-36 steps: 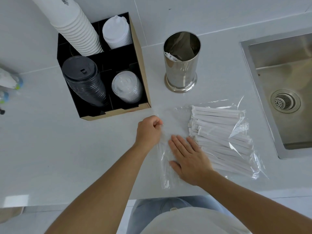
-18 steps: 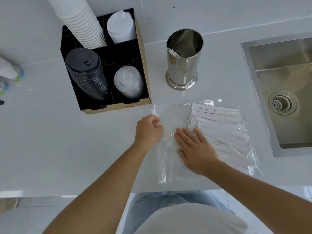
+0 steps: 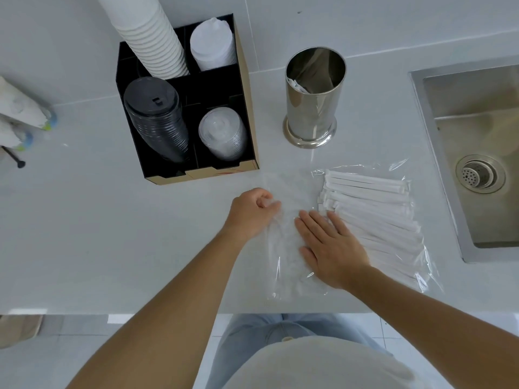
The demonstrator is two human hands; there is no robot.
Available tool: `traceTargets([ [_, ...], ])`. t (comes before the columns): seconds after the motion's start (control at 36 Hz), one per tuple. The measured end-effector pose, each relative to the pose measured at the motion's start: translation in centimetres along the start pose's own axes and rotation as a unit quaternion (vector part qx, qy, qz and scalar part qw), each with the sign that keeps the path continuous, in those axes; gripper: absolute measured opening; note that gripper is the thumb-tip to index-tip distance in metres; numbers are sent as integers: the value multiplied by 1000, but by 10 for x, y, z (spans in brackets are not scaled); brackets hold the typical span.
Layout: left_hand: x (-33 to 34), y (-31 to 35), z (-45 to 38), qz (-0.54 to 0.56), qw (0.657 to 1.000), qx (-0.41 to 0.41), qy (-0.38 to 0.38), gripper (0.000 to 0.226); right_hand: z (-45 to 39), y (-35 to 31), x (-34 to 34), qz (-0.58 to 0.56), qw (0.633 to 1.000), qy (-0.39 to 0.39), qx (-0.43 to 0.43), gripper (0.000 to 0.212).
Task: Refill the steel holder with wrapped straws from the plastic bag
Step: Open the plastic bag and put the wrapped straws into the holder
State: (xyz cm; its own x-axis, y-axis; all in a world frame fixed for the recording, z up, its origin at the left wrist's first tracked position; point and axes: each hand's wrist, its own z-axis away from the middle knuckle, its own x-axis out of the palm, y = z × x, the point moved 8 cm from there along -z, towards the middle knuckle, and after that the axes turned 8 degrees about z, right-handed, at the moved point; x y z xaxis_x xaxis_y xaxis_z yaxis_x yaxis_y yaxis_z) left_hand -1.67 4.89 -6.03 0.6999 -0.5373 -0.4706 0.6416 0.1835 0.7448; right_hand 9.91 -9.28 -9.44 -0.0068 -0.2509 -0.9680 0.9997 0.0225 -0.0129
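A clear plastic bag [image 3: 286, 265] lies flat on the white counter near its front edge. Several white wrapped straws [image 3: 373, 209] fill its right half. My left hand [image 3: 251, 213] pinches the bag's left open edge with closed fingers. My right hand [image 3: 328, 247] rests flat, fingers spread, on the bag's middle, fingertips touching the straw ends. The steel holder [image 3: 313, 99] stands upright behind the bag, with one or two wrapped straws low inside it.
A black and cardboard organiser [image 3: 244, 113] with stacks of cups and lids stands left of the holder. A steel sink [image 3: 477, 164] lies at the right. Tipped bottles [image 3: 22, 113] rest at the far left. The counter's front edge runs just below the bag.
My left hand keeps its pinch on the bag's edge and my right hand stays pressed on the bag. The camera has shifted a little; the bag sits slightly farther from the counter's edge.
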Motion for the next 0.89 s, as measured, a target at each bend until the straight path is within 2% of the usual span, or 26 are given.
traceTargets([
  [0.08,7,-1,8,-48,999,16,-7,30,0,-1,2,4,1000,7,-4,60],
  [0.36,-30,-29,11,-37,999,-7,20,15,1,-1,0,0,1000,14,-7,66],
  [0.56,-23,-34,27,42,998,-40,-13,12,2,-3,-1,8,999,28,-15,60],
  [0.64,-24,-41,33,27,999,-29,-6,21,2,-3,-2,5,999,32,-13,60],
  [0.72,-34,-53,35,2,1000,-23,21,16,2,-2,-2,1,999,41,-14,59],
  [0.89,-37,-60,34,-35,999,-24,14,12,3,-3,-1,-6,999,41,-14,59],
])
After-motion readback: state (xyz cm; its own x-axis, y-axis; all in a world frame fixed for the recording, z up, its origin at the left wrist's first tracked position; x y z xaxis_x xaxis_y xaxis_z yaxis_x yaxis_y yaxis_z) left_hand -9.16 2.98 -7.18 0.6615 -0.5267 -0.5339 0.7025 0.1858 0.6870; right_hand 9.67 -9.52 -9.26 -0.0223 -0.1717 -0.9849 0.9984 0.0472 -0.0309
